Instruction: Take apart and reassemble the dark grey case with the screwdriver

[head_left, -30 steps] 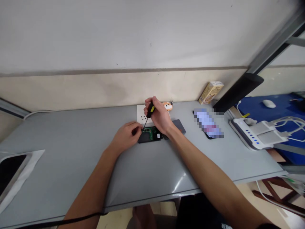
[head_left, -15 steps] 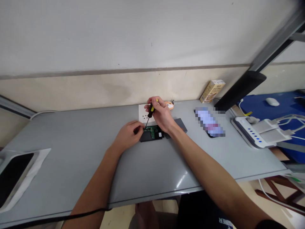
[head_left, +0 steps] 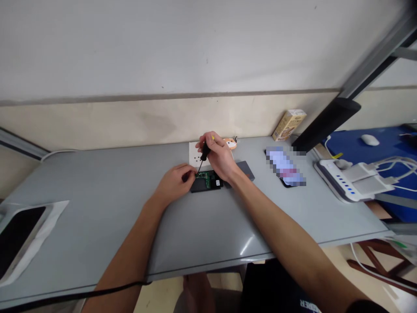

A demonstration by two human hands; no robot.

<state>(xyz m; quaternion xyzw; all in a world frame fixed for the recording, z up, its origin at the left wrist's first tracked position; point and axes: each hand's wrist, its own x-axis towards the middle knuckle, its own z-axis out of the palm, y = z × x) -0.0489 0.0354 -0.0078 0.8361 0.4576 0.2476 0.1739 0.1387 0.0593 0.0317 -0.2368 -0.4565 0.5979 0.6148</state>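
A: Which step are we seeing now?

B: I am judging it as screwdriver work on the board. The right hand (head_left: 221, 157) is holding the screwdriver (head_left: 205, 152), its fingers gripping the handle. The shaft is slanting down to the upper left corner of a green circuit board (head_left: 207, 174), which is lying in a dark case (head_left: 199, 185) on the bench (head_left: 211, 226).

A: And the left hand (head_left: 176, 180)?

B: Its thumb and fingers are meeting at this same corner (whether they are pinching something, I cannot tell).

A: What is the next move calling for?

B: In my opinion, it is calling for a steady case and a light pressure, with the tip seated well.

A: And what is standing around?

B: Behind the case, a white sheet (head_left: 193, 150) is carrying small dark pieces (head_left: 196, 158). A grey flat piece (head_left: 245, 168) is lying to the right, partly behind the right wrist. Further right, a phone (head_left: 282, 165) is showing a blurred screen, a carton (head_left: 289, 125) is leaning near the wall (head_left: 182, 117), and a power strip (head_left: 345, 182) is sitting by the bench's right end. A white mouse (head_left: 370, 140) is resting on a blue surface (head_left: 350, 145) beyond.
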